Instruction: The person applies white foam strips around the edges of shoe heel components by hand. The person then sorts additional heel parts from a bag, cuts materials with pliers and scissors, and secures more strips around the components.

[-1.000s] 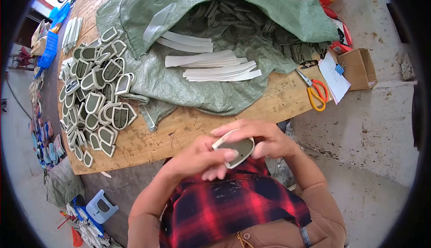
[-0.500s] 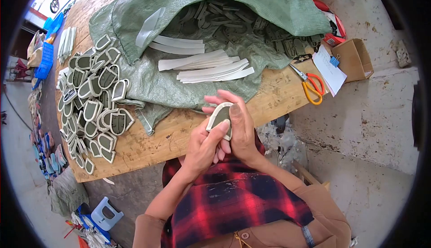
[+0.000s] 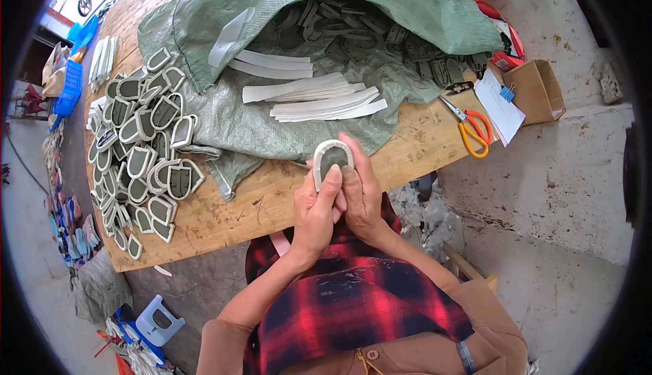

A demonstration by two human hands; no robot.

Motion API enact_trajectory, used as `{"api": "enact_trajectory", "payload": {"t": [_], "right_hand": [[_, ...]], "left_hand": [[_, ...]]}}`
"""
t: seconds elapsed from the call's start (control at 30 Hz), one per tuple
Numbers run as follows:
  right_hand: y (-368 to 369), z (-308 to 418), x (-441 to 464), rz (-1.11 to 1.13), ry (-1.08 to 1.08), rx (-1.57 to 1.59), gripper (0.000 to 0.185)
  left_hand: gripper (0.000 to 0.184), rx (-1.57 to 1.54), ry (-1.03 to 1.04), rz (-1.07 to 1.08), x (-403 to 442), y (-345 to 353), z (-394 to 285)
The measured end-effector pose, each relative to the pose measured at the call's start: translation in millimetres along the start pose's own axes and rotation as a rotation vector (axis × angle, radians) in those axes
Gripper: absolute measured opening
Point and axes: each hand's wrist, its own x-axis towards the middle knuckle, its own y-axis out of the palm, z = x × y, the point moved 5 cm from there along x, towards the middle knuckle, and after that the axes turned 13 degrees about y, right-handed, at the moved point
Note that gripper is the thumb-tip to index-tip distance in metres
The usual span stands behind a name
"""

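Observation:
Between both hands, just past the table's front edge, is a small arched green piece with a white rim (image 3: 332, 155). My left hand (image 3: 314, 215) is closed on its lower left side, the thumb pressed on the green face. My right hand (image 3: 363, 202) grips the right side, its thumb beside the left one and its fingers behind the rim. The piece's lower end is hidden by the thumbs. Similar rimmed pieces (image 3: 139, 161) lie heaped on the left of the wooden table (image 3: 272, 202).
White strips (image 3: 326, 103) lie on a green woven sack (image 3: 285, 134), whose mouth shows many dark green pieces (image 3: 333, 25). Orange-handled scissors (image 3: 468, 130), papers (image 3: 499, 103) and a cardboard box (image 3: 536, 90) are at the right. A blue-grey plastic stool (image 3: 160, 320) stands on the floor.
The rimmed piece has turned more upright and risen slightly. My right thumb has come down from its upper edge to beside my left thumb, and my right fingers have drawn in.

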Motion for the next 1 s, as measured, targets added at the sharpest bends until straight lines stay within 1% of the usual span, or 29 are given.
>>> {"api": "enact_trajectory", "payload": {"t": [0.07, 0.13, 0.17, 0.2, 0.3, 0.33, 0.43, 0.5, 0.57, 0.6, 0.63, 0.73, 0.83, 0.9, 0.97, 1.0], "right_hand": [[0.4, 0.0, 8.4, -0.043, -0.089, -0.119, 0.047], [-4.4, -4.1, 13.4, 0.157, 0.144, 0.225, 0.047], [-4.5, -3.0, 13.6, 0.258, 0.261, 0.398, 0.047], [-4.0, 5.2, 14.2, 0.286, 0.279, 0.493, 0.048], [2.3, 15.2, 2.3, 0.214, 0.109, 0.131, 0.050], [-2.1, 5.0, 5.5, 0.178, 0.063, 0.034, 0.053], [-1.2, 3.9, 4.2, 0.097, 0.070, 0.035, 0.046], [-3.6, -2.5, 7.1, 0.139, 0.218, 0.257, 0.037], [-3.3, -2.4, 13.8, 0.163, 0.267, 0.361, 0.030], [-1.5, -0.2, 16.7, 0.161, 0.246, 0.357, 0.028], [-0.4, 1.5, 18.0, 0.158, 0.229, 0.352, 0.026], [-3.2, 4.7, 20.7, 0.243, 0.260, 0.413, 0.029], [3.1, 14.8, 21.0, 0.326, 0.327, 0.370, 0.031], [-1.2, 22.4, 20.1, 0.440, 0.487, 0.238, 0.031], [-0.1, 16.2, 24.3, 0.516, 0.343, 0.132, 0.028], [1.0, 15.2, 22.2, 0.550, 0.374, 0.138, 0.028]], "left_hand": [[0.025, -0.026, -0.033, 0.000, -1.0, -3.8, -0.7], [0.026, -0.076, -0.089, 0.004, -1.3, -5.9, -4.4], [0.026, -0.057, -0.085, -0.010, -0.8, -7.4, -4.9], [0.027, -0.038, -0.079, -0.026, -0.1, -8.3, -5.0], [0.028, 0.005, -0.066, -0.040, -0.6, -10.2, 0.4], [0.028, 0.016, -0.061, -0.035, -0.6, -10.2, 3.2], [0.028, 0.050, -0.020, -0.023, -0.3, -13.5, 5.7], [0.028, 0.088, -0.083, 0.039, -5.6, -12.6, 4.1], [0.028, 0.123, -0.113, 0.104, -4.9, -14.9, 1.3], [0.027, 0.140, -0.118, 0.138, -3.2, -18.5, -0.6], [0.026, 0.156, -0.127, 0.172, -2.8, -21.1, -1.5], [0.024, 0.275, -0.110, 0.269, -1.8, -19.0, -9.2], [0.025, 0.258, -0.182, 0.352, -7.5, -12.8, -2.4], [0.025, 0.253, -0.205, 0.366, -6.1, -15.4, -3.5], [0.025, 0.266, -0.254, 0.367, -9.0, -20.0, -3.3], [0.023, 0.272, -0.256, 0.373, -9.1, -23.3, -4.0]]}}
